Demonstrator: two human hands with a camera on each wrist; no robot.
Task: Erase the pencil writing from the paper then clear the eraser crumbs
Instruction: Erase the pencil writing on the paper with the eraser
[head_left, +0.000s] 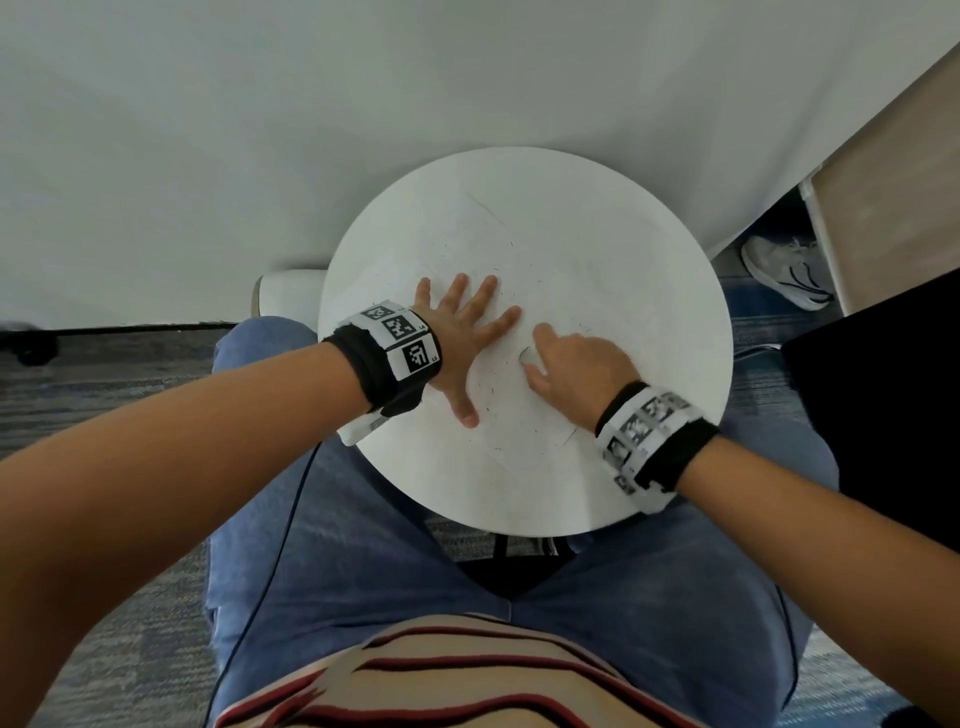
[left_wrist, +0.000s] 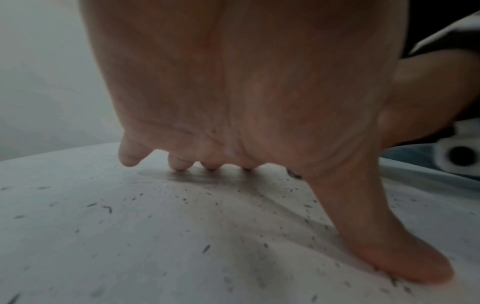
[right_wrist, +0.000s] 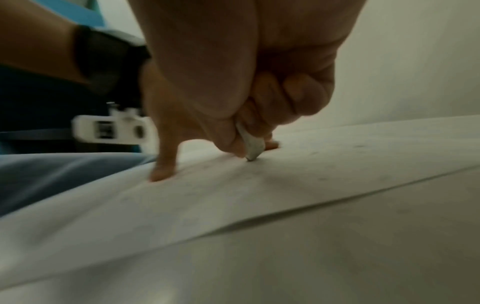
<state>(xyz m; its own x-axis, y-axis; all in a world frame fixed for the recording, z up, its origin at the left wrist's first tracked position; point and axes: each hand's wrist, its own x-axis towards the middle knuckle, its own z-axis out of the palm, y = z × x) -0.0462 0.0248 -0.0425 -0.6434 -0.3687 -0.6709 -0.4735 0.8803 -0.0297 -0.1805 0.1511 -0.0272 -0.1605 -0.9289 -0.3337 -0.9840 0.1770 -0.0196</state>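
Paper (head_left: 524, 249), a white sheet lying flat on a round white table (head_left: 691, 332), is under both hands of a seated person as an eraser (right_wrist: 253, 147) works near its middle. The small whitish eraser is pinched between the thumb and curled fingers of the right hand (head_left: 576, 361), tilted so that its narrow tip touches the sheet; in the head view only a sliver of it (head_left: 525, 356) shows by the thumb. No legible pencil writing can be made out at the tip, where the pictures are soft with blur. Just beside it, on the person's left, the left hand (head_left: 462, 332) lies spread and flat, fingers straight, with fingertips and thumb pressing the sheet down. Dark eraser crumbs (left_wrist: 207, 248) are scattered over the paper around and under that hand, and more specks (head_left: 498, 447) lie toward the near edge. The right wrist view shows the sheet's near edge (right_wrist: 337, 200) lifting slightly off the tabletop. Erasing appears to be under way, with the crumbs not yet cleared. Since the rubbed spot sits right between the two hands, the holding hand is well placed to keep the sheet from sliding or creasing, and it is also the nearer one to most of the crumbs. A white shoe (head_left: 784, 275) rests on the floor beyond the table.
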